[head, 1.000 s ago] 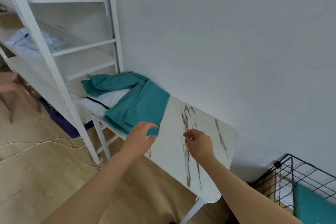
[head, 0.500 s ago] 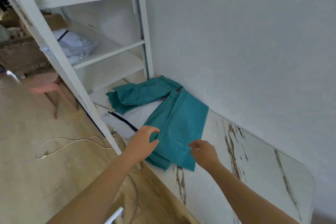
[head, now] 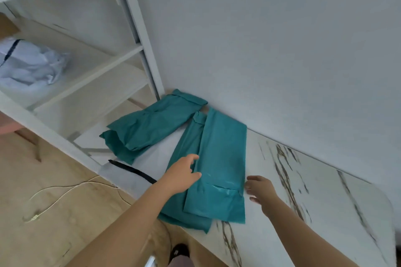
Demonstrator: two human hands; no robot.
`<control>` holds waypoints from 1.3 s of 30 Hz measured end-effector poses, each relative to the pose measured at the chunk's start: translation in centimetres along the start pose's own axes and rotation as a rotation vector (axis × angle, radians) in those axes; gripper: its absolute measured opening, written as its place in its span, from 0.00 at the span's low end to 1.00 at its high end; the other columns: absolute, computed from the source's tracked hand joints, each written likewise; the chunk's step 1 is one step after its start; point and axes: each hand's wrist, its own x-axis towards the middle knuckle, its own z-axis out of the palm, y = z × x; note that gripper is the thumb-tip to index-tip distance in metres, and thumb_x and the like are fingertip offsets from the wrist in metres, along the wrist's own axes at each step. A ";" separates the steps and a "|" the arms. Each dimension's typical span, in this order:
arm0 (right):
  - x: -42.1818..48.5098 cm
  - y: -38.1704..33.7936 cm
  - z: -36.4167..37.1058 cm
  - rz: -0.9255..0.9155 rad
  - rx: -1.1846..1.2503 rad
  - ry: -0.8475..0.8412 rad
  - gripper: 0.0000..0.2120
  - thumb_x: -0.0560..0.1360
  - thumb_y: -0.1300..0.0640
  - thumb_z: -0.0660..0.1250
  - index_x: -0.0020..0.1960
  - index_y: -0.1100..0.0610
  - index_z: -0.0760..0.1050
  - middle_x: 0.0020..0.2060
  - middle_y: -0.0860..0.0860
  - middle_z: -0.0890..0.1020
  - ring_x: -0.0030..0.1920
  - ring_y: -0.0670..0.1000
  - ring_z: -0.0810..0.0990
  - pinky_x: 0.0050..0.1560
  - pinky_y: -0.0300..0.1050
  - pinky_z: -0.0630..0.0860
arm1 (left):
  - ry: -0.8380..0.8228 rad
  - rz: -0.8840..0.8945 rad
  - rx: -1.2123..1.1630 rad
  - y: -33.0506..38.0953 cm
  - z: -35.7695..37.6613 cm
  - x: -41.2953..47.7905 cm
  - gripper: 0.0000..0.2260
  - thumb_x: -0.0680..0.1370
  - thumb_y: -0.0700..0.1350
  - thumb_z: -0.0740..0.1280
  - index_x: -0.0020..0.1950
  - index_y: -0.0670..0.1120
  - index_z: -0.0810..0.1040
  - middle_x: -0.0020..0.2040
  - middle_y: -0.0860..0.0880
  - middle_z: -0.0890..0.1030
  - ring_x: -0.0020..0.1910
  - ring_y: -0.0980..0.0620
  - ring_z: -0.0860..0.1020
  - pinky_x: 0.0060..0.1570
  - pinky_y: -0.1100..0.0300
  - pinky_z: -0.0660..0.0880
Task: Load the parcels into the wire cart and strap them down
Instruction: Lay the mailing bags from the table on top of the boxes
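Observation:
Teal flat parcels lie on the marble-patterned table [head: 314, 191] against the wall. The nearest teal parcel [head: 221, 165] lies stacked on another teal one. My left hand [head: 181, 176] rests on the left side of this stack with fingers spread and relaxed. My right hand [head: 259, 188] hovers just right of the stack's edge, fingers loosely extended, holding nothing. A further teal parcel [head: 149, 128] lies to the back left. Under them is a white parcel [head: 149, 158] with a black strip [head: 132, 170]. The wire cart is out of view.
A white shelf unit [head: 91, 67] stands at the left with a pale crumpled bag [head: 30, 65] on one shelf. A thin white cable [head: 65, 193] lies on the wooden floor. The grey wall runs along the table's far side.
The view has moved closer and left along the table. Both hands have reached the teal stack: the left now lies on it, the right sits at its right edge.

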 end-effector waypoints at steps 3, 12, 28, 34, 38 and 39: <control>0.0 -0.3 0.6 0.083 0.119 0.013 0.15 0.75 0.66 0.61 0.61 0.62 0.74 0.50 0.58 0.78 0.53 0.58 0.77 0.50 0.48 0.76 | -0.077 0.011 0.027 0.0 -0.7 1.6 0.25 0.79 0.46 0.61 0.74 0.51 0.58 0.69 0.48 0.67 0.51 0.52 0.77 0.55 0.57 0.74; -1.0 -0.8 1.1 0.256 0.548 -0.016 0.06 0.77 0.63 0.63 0.53 0.64 0.71 0.47 0.62 0.77 0.47 0.60 0.77 0.48 0.51 0.77 | -0.127 0.055 -0.065 1.2 -1.2 4.8 0.25 0.77 0.34 0.53 0.72 0.51 0.65 0.68 0.49 0.69 0.32 0.56 0.71 0.29 0.66 0.68; -5.3 -7.0 -3.0 -0.324 0.351 0.202 0.07 0.64 0.56 0.66 0.37 0.58 0.71 0.32 0.54 0.71 0.35 0.51 0.68 0.36 0.45 0.65 | 0.063 0.158 -0.290 4.4 -3.5 5.6 0.14 0.79 0.43 0.61 0.65 0.47 0.73 0.63 0.47 0.75 0.59 0.53 0.73 0.57 0.58 0.71; -7.4 -10.3 -2.9 -0.182 0.576 0.050 0.05 0.70 0.61 0.64 0.39 0.60 0.69 0.34 0.55 0.70 0.33 0.53 0.67 0.31 0.40 0.65 | 0.047 0.227 -0.210 5.2 -4.0 5.0 0.27 0.72 0.28 0.52 0.64 0.51 0.74 0.64 0.50 0.73 0.60 0.53 0.73 0.56 0.57 0.73; -7.5 -11.5 -4.6 -0.006 0.922 -0.101 0.09 0.70 0.66 0.60 0.32 0.60 0.67 0.24 0.53 0.72 0.25 0.51 0.73 0.27 0.37 0.74 | 0.019 0.254 -0.357 4.4 -5.8 4.3 0.17 0.75 0.30 0.59 0.55 0.49 0.77 0.53 0.45 0.78 0.43 0.60 0.79 0.42 0.67 0.76; -7.6 -11.7 -5.1 0.016 0.962 -0.125 0.09 0.69 0.66 0.60 0.31 0.60 0.67 0.22 0.52 0.73 0.23 0.50 0.74 0.25 0.35 0.75 | -0.009 0.261 -0.347 4.2 -6.2 4.2 0.16 0.75 0.32 0.63 0.54 0.51 0.75 0.52 0.48 0.78 0.42 0.65 0.77 0.40 0.71 0.74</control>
